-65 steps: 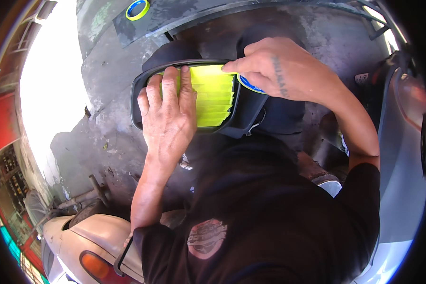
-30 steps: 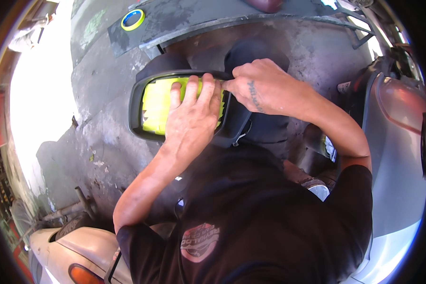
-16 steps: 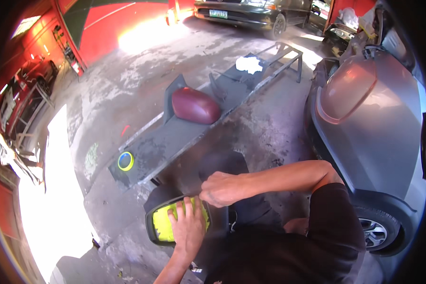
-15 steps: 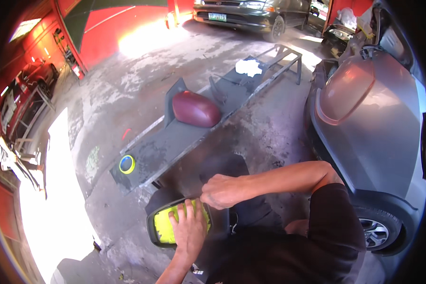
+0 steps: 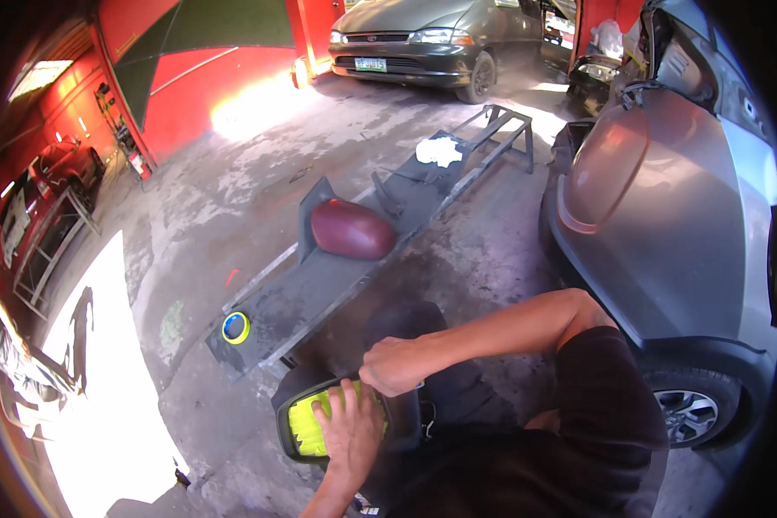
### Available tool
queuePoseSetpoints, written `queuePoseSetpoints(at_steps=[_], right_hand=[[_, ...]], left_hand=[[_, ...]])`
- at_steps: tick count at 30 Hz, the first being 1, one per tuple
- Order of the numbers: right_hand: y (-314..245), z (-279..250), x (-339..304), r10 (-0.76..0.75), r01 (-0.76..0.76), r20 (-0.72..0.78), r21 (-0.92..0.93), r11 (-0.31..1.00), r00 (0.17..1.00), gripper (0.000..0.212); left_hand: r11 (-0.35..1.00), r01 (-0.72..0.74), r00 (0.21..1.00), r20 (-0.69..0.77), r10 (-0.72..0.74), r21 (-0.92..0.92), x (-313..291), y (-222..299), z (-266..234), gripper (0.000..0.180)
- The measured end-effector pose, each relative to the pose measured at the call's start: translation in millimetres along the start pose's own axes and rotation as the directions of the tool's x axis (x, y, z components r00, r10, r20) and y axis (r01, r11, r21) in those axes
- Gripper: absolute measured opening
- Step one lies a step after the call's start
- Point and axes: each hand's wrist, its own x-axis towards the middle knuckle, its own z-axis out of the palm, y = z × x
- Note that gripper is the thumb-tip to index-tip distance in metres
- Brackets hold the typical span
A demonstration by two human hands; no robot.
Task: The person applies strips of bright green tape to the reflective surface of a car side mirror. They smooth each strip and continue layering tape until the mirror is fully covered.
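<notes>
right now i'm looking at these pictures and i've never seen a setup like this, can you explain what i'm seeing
There is no machine: these are a person's bare hands. The view comes from a wide fisheye camera worn on the head, so straight edges bend near the rim.

The left hand lies spread over yellow-green strips inside a dark frame at the person's lap. The right hand is curled at the frame's upper right corner; whatever it may be gripping is hidden.

Ahead is a low grey bench. On it sit a yellow and blue ring-shaped roll, a rounded maroon part and something white and crumpled.
</notes>
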Motion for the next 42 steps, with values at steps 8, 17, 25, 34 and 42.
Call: queuePoseSetpoints(at_steps=[8, 17, 25, 34, 42], right_hand=[[2, -19, 21, 0.077, -0.101, 0.324, 0.058, 0.993, 0.943, 0.028], [12, -48, -40, 0.069, 0.094, -0.233, 0.62, 0.779, 0.97, 0.031], [32, -1, -52, 0.445, 0.059, -0.559, 0.666, 0.744, 0.7, 0.021], [-3, 46, -18, 0.194, 0.044, -0.569, 0.377, 0.925, 0.799, 0.035], [13, 53, -3, 0.229, -0.016, -0.385, 0.484, 0.875, 0.894, 0.039]], left_hand=[[1.0, 0.008, 0.999, 0.031, -0.008, -0.006, -2, 2, 8, 0.05], [0.999, -0.014, 0.999, 0.041, 0.012, 0.029, 0, 1, -7, 0.054], [0.959, -0.064, 0.99, 0.101, 0.095, -0.276, -8, 3, -20, 0.059], [0.95, 0.289, 0.952, 0.14, -0.272, -0.12, -39, -27, -42, 0.084], [0.935, 0.259, 0.957, -0.068, -0.282, -0.243, -43, -32, -51, 0.05]])
